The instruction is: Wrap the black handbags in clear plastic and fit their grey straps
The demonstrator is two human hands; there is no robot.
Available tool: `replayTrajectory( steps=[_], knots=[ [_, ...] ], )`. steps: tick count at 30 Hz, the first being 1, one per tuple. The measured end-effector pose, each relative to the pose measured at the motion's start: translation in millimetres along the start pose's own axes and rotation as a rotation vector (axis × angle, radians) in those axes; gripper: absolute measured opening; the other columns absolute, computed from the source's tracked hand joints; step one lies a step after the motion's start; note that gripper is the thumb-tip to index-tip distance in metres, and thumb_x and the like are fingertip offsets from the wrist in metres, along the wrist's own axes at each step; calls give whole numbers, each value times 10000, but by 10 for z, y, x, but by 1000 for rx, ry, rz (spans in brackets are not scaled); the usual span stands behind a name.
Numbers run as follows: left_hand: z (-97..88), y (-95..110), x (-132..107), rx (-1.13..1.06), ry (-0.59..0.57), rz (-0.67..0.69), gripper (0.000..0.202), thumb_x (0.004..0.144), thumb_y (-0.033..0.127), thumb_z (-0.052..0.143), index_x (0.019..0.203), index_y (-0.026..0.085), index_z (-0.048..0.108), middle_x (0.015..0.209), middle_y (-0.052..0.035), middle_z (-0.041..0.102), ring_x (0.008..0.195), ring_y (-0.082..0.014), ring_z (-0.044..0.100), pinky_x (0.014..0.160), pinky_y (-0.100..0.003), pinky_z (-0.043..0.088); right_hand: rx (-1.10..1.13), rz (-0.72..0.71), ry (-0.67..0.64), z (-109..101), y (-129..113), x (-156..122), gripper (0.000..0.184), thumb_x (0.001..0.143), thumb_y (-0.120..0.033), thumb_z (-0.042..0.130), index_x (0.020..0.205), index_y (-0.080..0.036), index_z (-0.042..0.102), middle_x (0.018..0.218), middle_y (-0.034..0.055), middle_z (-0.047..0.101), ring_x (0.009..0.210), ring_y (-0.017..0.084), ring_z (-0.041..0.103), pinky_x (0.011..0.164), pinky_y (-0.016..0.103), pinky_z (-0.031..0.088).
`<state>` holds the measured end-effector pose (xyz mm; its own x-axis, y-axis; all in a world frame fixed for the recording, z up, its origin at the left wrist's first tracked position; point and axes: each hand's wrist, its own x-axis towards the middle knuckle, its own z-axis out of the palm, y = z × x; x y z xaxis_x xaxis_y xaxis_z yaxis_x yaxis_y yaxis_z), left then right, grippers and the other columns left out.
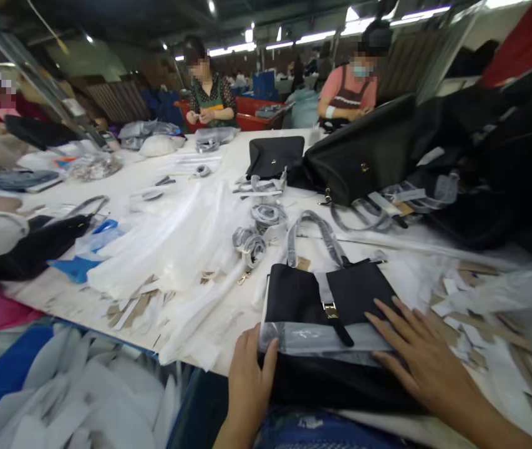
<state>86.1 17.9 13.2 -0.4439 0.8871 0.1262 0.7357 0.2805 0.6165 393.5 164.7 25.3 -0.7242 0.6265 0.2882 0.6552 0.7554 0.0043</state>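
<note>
A small black handbag (294, 298) with a gold clasp and wrapped grey handles lies flat at the near edge of the white table (228, 162). A clear plastic sleeve (312, 340) covers its lower part. My left hand (249, 380) grips the bag's near left corner, thumb on top of the plastic. My right hand (422, 358) lies flat on the bag's right side with the fingers stretched out and spread.
Rolled wrapped straps (256, 240) and heaps of clear plastic bags (172, 243) lie left of the bag. Larger black bags (363, 156) pile up at the right. Paper scraps (476, 324) litter the table. A bin of white waste (83, 399) stands below. Two people work across the table.
</note>
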Motion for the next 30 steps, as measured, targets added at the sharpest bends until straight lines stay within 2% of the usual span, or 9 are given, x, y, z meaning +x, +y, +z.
replayTrajectory(
  steps=[4,6,9,12,14,16,22,26,30],
  knots=[
    [73,-42,17,-3,29,-13,385,1008,416,425,1275,173,557,1246,-151,635,1234,-303,577,1050,-505,473,-32,-2,7,149,-11,-52,585,951,-428,544,1480,-189,469,1542,134,443,1423,372,391,1081,621,422],
    [30,-63,52,-22,-28,0,422,1010,432,412,1322,175,534,1295,-156,623,1273,-304,562,1062,-503,464,6,-27,13,92,7,-32,583,963,-446,534,1487,-200,462,1524,124,469,1405,360,423,1067,614,446],
    [-103,-64,141,-33,-111,16,565,1010,437,415,1502,168,347,1385,-181,581,1291,-291,570,1017,-454,509,80,-29,37,-48,24,-59,634,962,-470,542,1533,-239,389,1534,112,455,1410,351,418,1075,613,444],
    [-224,-25,250,33,-24,166,629,993,380,459,1564,215,252,1566,-170,398,1423,-293,431,1087,-468,461,143,0,64,-91,10,-129,639,950,-481,564,1536,-305,378,1537,86,456,1424,348,395,1102,624,405],
    [-259,5,315,93,-4,329,609,978,339,489,1554,253,311,1624,-120,310,1484,-291,325,1164,-496,376,167,16,61,-37,-1,-173,589,948,-501,563,1498,-329,442,1501,72,506,1404,348,428,1099,627,400],
    [-265,23,355,143,-95,430,554,971,322,499,1514,257,410,1610,-98,349,1462,-283,371,1168,-476,383,177,25,48,44,-4,-218,554,939,-532,564,1452,-329,512,1461,73,550,1375,356,466,1095,623,398],
    [-475,199,469,247,-335,376,380,985,383,471,1295,263,655,1396,-63,623,1249,-246,618,1066,-384,499,251,2,-24,2,9,-298,464,916,-526,601,1344,-351,630,1313,57,674,1227,345,610,1062,577,447],
    [-652,657,1044,350,-333,337,303,972,397,506,1047,254,763,1042,-57,777,997,-283,723,899,-404,554,362,45,15,-274,55,62,345,936,-478,589,1229,-331,698,1169,43,745,1081,303,693,1081,570,440],
    [-353,1150,2075,263,-328,346,292,993,308,495,1182,224,701,1141,-66,741,1081,-226,678,997,-359,488,536,127,68,-360,255,882,347,989,-391,491,1203,-225,707,1221,84,719,1137,262,659,1021,421,503]
  ],
)
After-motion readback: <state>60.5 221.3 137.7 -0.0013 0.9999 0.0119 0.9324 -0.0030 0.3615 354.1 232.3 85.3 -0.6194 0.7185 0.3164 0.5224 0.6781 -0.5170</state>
